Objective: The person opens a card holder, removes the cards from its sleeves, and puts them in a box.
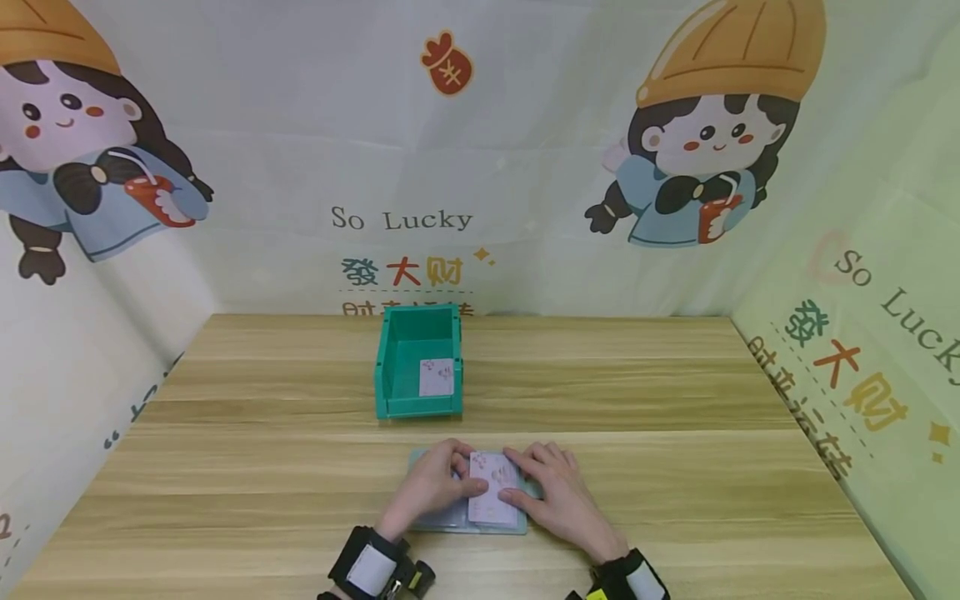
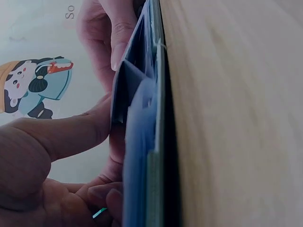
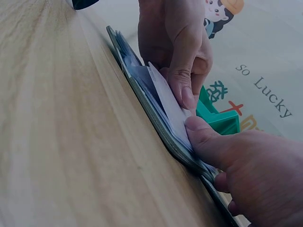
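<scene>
A pale pink patterned card (image 1: pixel 492 487) lies over the right page of an open card album (image 1: pixel 442 521) with clear sleeves. My left hand (image 1: pixel 442 483) pinches the card's left side, thumb on its face and fingers behind. In the left wrist view the card (image 2: pixel 117 92) tilts up from the pages beside a bulging clear sleeve (image 2: pixel 139 127). My right hand (image 1: pixel 558 496) lies over the album's right side, its thumb (image 3: pixel 203 137) pressing near the card's right edge and its forefinger stretched to the upper corner. Its other fingers are partly hidden in the right wrist view.
Beyond the album stands a green open-front bin (image 1: pixel 418 406) with a similar patterned card (image 1: pixel 437 377) inside. The wooden table (image 1: pixel 637 383) reaches back to a printed cloth backdrop (image 1: pixel 525 275). Straps with small cameras (image 1: pixel 371 567) sit on both wrists.
</scene>
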### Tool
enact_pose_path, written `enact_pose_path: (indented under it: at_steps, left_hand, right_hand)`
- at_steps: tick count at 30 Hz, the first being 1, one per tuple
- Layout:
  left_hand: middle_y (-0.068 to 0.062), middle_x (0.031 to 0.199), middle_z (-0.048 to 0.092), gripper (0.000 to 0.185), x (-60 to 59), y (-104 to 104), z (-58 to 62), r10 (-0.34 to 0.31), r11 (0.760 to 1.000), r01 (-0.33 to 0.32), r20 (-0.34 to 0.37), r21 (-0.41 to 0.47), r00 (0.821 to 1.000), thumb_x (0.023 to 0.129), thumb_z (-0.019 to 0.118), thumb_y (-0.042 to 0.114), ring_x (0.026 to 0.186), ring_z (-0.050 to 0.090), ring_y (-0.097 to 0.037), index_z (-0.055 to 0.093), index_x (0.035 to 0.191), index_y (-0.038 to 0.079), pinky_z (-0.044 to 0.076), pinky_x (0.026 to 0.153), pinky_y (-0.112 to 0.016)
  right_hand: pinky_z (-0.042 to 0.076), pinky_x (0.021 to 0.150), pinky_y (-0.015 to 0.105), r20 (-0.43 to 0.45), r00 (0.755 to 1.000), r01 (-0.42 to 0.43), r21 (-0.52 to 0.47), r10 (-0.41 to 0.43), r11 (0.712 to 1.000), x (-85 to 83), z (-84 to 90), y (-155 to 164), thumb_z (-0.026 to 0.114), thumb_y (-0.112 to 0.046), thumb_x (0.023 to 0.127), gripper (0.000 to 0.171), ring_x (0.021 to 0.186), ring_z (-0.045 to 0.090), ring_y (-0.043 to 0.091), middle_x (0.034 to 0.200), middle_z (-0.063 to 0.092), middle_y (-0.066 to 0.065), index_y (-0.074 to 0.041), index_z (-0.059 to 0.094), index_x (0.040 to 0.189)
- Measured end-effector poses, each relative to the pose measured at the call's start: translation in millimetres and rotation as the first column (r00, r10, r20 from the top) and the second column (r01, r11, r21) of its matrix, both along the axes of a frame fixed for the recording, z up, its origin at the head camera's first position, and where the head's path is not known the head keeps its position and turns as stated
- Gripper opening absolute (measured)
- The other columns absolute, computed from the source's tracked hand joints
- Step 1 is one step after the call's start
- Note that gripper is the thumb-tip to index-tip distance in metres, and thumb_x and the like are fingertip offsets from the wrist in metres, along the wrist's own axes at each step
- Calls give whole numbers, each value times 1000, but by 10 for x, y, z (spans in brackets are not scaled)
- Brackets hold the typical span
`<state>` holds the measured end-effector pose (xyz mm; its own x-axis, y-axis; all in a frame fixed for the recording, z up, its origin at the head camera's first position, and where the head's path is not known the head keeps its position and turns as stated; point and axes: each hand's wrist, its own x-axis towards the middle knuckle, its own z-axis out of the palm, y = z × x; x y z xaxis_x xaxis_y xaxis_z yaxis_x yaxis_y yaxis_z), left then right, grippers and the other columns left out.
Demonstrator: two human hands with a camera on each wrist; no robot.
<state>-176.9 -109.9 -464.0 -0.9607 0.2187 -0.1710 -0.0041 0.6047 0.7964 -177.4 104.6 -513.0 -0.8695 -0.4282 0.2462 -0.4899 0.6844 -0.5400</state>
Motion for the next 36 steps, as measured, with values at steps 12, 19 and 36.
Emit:
enact_pose_path:
  at_steps: [12, 19, 36]
  left_hand:
    - [-1, 72, 56, 47, -50, -98, 41, -27, 1000, 27, 31, 4, 999, 82, 80, 9, 64, 49, -12, 60, 121, -9, 36, 57, -23]
    - [-3, 73, 55, 42, -82, -177, 112, -18, 1000, 18, 77, -4, 997, 83, 78, 4, 64, 50, -14, 61, 120, -6, 37, 58, -26]
    - [-9, 73, 66, 51, -298, -485, 379, 2, 1000, -2, -30, -13, 1000, 85, 75, 0, 60, 59, -13, 55, 132, -9, 50, 55, -26]
  right_hand:
    - [28, 83, 29, 0, 1000, -8, 3, 8, 1000, -13, -3, -8, 74, -38, 89, 53, 87, 37, 6, 92, 52, -11, -11, 65, 134]
    - [28, 83, 29, 19, 1000, -5, -1, 5, 1000, -10, 8, -15, 75, -38, 88, 54, 88, 38, 6, 92, 51, -11, -11, 65, 134]
    - [29, 83, 29, -12, 1000, -2, -5, 1, 1000, 2, 4, -7, 76, -36, 88, 52, 86, 38, 5, 90, 52, -11, -10, 67, 132]
